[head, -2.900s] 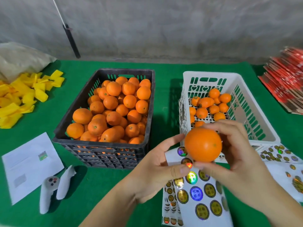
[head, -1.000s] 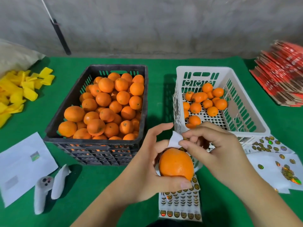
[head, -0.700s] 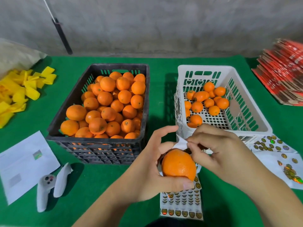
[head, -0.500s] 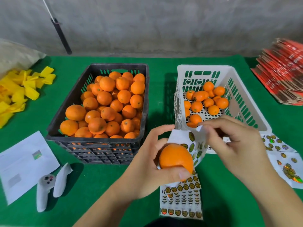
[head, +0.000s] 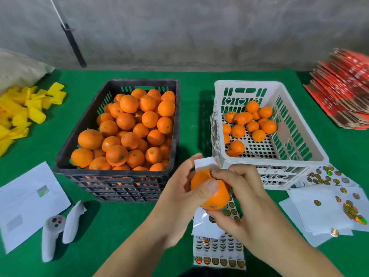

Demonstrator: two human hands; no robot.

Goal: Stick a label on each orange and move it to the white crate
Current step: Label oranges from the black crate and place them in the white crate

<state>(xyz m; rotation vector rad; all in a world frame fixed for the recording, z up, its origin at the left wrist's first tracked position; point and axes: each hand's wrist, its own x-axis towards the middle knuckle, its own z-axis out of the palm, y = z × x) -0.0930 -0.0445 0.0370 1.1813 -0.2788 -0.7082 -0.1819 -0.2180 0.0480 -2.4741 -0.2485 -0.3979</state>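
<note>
— What are the hands doing on your feed?

— I see both forearms coming up from the bottom edge, meeting in front of the white crate (head: pixel 311 156). The left hand (head: pixel 179 198) is curled round the orange (head: pixel 211 193) from the left, thumb laid across its front, and a white sheet of labels (head: pixel 205 163) sticks up behind its fingers.

— And the right?

— The right hand (head: pixel 245 198) wraps the orange from the right, thumb under it. Its forefinger bends down onto the top of the fruit, where a small round label (head: pixel 212 175) shows at the fingertip.

— Where is the orange itself?

— Held above the green table (head: pixel 119 226), between the black crate (head: pixel 119 186) of oranges and the white crate, just short of the white one's near corner.
</note>
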